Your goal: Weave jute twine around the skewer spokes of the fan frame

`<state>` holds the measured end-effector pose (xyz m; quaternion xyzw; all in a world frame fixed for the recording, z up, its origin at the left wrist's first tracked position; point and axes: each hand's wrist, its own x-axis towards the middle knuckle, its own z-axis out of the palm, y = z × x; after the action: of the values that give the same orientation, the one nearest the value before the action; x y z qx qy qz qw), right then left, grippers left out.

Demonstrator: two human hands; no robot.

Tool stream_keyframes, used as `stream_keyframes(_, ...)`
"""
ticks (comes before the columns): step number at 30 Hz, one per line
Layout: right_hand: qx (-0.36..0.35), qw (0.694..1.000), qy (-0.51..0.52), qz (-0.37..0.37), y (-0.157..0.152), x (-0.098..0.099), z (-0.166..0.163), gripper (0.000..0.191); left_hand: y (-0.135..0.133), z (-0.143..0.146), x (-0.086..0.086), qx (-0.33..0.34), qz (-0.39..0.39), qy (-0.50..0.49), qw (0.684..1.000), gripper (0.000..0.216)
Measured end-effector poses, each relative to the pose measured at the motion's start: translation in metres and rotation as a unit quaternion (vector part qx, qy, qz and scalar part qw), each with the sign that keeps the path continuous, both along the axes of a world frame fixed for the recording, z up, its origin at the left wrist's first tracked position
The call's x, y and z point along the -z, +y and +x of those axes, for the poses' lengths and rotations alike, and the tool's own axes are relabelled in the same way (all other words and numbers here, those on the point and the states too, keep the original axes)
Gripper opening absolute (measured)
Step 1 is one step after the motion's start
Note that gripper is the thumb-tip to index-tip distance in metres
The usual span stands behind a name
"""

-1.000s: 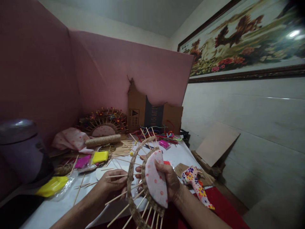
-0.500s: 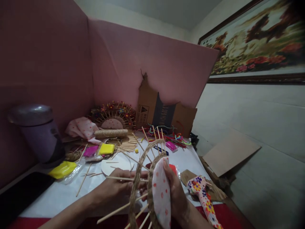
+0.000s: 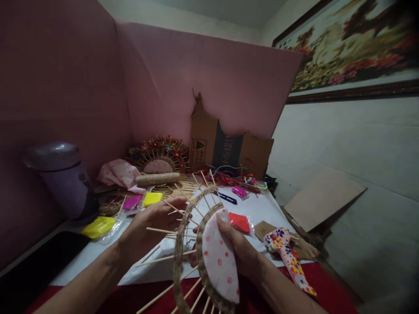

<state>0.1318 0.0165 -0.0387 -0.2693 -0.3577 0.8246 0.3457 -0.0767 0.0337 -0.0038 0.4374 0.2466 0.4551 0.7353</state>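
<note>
My right hand (image 3: 240, 246) grips a half-round craft piece by its flat side, thumb on the white cloth (image 3: 220, 257) with red dots. Twine is wound around the rim of that half-disc, and wooden sticks (image 3: 162, 259) fan out from it. A second twine band (image 3: 178, 257) arcs across the sticks, apart from the inner one. Just behind the upper left sticks is my left hand (image 3: 157, 220), its fingers stretched out and partly hidden by sticks and band. Nothing shows in its grasp.
A finished-looking fan piece (image 3: 159, 152), a twine roll (image 3: 157, 179) and loose sticks lie at the back. Clay packets, including a red one (image 3: 239, 223), and a blue cutter (image 3: 226, 198) are around. A purple tumbler (image 3: 65, 183) stands left; a flower-patterned object (image 3: 290, 257) lies right.
My left hand has moved up and away from the lower sticks, and its fingers have straightened. The craft piece, still in my right hand, has shifted slightly left and tilted.
</note>
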Motion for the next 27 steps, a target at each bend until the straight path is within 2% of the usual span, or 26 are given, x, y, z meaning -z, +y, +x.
stream_keyframes(3,-0.012,1.0,-0.019,0.014,-0.0008,0.0011,-0.0007,0.053,-0.0034,-0.0002,-0.0042,0.072,-0.041,-0.063,0.995,0.034)
stream_keyframes(6,-0.005,0.999,-0.044,0.032,-0.0022,0.0016,-0.0021,0.051,-0.0034,0.0,-0.0021,0.104,-0.059,-0.084,0.989,0.038)
stream_keyframes(13,-0.036,0.998,-0.051,0.028,-0.0006,0.0041,-0.0015,0.057,-0.0001,-0.0049,-0.0001,0.058,-0.073,-0.089,0.992,0.035)
stream_keyframes(22,-0.017,0.998,-0.059,0.02,0.0014,0.0068,-0.0011,0.056,0.0,-0.0053,0.0014,0.038,-0.065,-0.087,0.993,0.038)
stream_keyframes(27,0.0,0.997,-0.07,0.022,0.0008,0.0075,-0.0014,0.051,0.0009,-0.0044,0.0025,0.05,-0.055,-0.087,0.993,0.037)
